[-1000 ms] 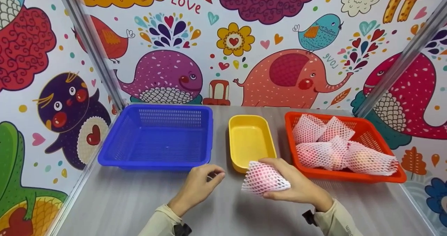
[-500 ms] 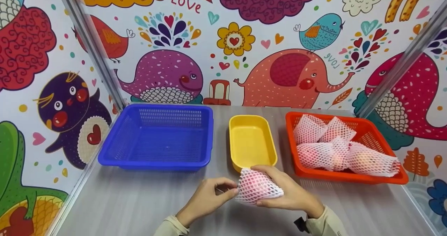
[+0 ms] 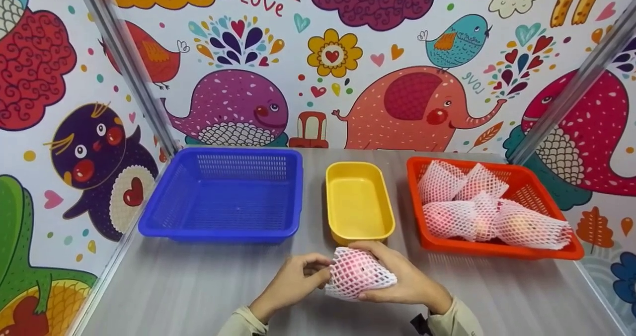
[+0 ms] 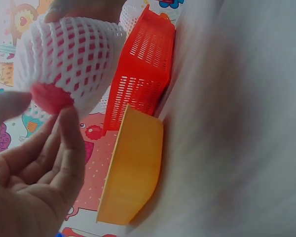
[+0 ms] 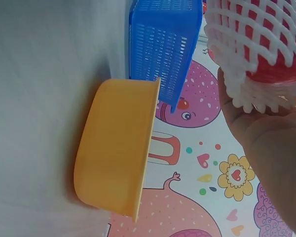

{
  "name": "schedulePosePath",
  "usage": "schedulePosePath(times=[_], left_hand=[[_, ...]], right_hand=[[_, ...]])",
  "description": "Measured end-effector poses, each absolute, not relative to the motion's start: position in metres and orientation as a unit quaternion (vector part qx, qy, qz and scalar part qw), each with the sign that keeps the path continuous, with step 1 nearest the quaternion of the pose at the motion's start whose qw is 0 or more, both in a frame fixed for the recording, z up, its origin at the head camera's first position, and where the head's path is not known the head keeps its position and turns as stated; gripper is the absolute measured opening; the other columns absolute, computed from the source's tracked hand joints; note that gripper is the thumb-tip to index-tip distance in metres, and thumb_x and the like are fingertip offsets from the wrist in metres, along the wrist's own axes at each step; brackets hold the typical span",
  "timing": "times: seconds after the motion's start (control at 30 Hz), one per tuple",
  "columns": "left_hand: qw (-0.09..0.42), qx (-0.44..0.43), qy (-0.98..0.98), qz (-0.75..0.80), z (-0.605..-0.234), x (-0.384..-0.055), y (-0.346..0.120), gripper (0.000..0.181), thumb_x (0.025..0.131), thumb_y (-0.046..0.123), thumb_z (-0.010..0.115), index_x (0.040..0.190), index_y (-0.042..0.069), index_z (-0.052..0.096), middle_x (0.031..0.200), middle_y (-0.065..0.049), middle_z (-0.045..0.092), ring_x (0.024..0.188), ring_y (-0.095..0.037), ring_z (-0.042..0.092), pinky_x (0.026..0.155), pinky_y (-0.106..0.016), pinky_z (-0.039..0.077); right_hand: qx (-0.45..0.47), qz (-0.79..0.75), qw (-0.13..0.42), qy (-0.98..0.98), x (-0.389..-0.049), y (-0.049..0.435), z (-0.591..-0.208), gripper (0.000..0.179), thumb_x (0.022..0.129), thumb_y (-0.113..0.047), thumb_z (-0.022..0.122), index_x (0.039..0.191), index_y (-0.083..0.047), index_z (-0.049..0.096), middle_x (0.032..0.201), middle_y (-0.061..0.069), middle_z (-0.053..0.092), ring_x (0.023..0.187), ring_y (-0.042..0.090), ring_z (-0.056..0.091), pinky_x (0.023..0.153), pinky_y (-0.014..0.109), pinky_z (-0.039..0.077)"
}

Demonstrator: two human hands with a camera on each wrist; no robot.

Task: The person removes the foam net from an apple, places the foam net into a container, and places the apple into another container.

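A round red fruit point(image 3: 355, 269) in a white foam net point(image 4: 84, 54) is held above the table just in front of the yellow tub. My right hand point(image 3: 407, 282) grips it from the right, thumb below and fingers over the top. My left hand point(image 3: 292, 284) is at its left end, thumb and curled fingers at the net's open mouth. In the left wrist view, the bare red end shows there, pinched between thumb and fingertips. The right wrist view shows the netted fruit only partly, cut off by the frame.
A blue perforated basket point(image 3: 221, 234) stands at the left with nothing in it. The yellow tub point(image 3: 361, 234), also bare inside, stands in the middle. At the right, a red basket point(image 3: 497, 250) holds several netted fruits point(image 3: 529, 224). Printed walls enclose the grey table point(image 3: 198, 276).
My right hand has brought the netted fruit left and toward me. My left hand has moved right to meet it, its fingertips now at the net's open end.
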State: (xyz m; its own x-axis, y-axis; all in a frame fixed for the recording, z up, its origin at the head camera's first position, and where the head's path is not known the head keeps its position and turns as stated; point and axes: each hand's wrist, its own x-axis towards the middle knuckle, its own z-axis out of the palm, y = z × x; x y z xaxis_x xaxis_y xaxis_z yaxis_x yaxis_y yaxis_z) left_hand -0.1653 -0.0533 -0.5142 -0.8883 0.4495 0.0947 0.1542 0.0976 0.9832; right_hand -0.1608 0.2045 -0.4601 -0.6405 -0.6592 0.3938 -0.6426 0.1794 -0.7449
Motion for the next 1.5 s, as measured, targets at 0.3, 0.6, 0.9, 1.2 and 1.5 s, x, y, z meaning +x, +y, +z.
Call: schedulePosePath(times=[0.3, 0.6, 0.9, 1.2, 1.5], left_hand=[[0.170, 0.231, 0.731, 0.620, -0.517, -0.163, -0.047, 0.039, 0.081, 0.012, 0.059, 0.117, -0.004, 0.063, 0.096, -0.005, 0.072, 0.083, -0.008, 0.066, 0.069, -0.024, 0.055], [0.145, 0.219, 0.760, 0.595, -0.516, -0.161, -0.041, 0.041, 0.074, 0.005, 0.061, 0.115, 0.002, 0.062, 0.095, 0.004, 0.069, 0.082, -0.008, 0.064, 0.073, -0.024, 0.052], [0.114, 0.215, 0.766, 0.595, -0.516, -0.163, -0.046, 0.040, 0.075, 0.011, 0.062, 0.115, 0.003, 0.063, 0.097, 0.002, 0.067, 0.087, -0.010, 0.062, 0.076, -0.026, 0.052], [0.111, 0.200, 0.766, 0.601, -0.515, -0.164, -0.052, 0.054, 0.089, 0.034, 0.071, 0.130, 0.001, 0.060, 0.108, -0.004, 0.067, 0.092, -0.013, 0.065, 0.080, -0.028, 0.054], [0.104, 0.176, 0.773, 0.600, -0.511, -0.166, -0.063, 0.055, 0.087, 0.038, 0.075, 0.128, 0.003, 0.063, 0.107, -0.004, 0.069, 0.091, -0.017, 0.065, 0.076, -0.031, 0.054]], right_hand=[[-0.447, -0.467, 0.003, 0.763, -0.167, 0.201, -0.491, 0.083, 0.077, -0.023, 0.089, 0.144, -0.002, 0.044, 0.136, 0.008, 0.056, 0.117, 0.022, 0.056, 0.099, 0.034, 0.046], [-0.471, -0.419, -0.035, 0.775, -0.169, 0.201, -0.505, 0.085, 0.079, -0.033, 0.087, 0.147, -0.007, 0.043, 0.141, 0.005, 0.052, 0.125, 0.022, 0.051, 0.105, 0.036, 0.041], [-0.441, -0.451, -0.080, 0.772, -0.162, 0.209, -0.493, 0.078, 0.072, -0.016, 0.092, 0.137, 0.000, 0.052, 0.131, 0.013, 0.057, 0.117, 0.026, 0.056, 0.103, 0.027, 0.041], [-0.433, -0.475, -0.198, 0.740, -0.150, 0.213, -0.461, 0.039, 0.070, 0.019, 0.078, 0.101, -0.002, 0.067, 0.093, 0.008, 0.066, 0.082, 0.021, 0.062, 0.077, 0.024, 0.049], [-0.422, -0.467, -0.237, 0.740, -0.164, 0.234, -0.443, 0.039, 0.066, 0.025, 0.074, 0.096, 0.001, 0.068, 0.090, 0.010, 0.066, 0.080, 0.019, 0.061, 0.067, 0.020, 0.051]])
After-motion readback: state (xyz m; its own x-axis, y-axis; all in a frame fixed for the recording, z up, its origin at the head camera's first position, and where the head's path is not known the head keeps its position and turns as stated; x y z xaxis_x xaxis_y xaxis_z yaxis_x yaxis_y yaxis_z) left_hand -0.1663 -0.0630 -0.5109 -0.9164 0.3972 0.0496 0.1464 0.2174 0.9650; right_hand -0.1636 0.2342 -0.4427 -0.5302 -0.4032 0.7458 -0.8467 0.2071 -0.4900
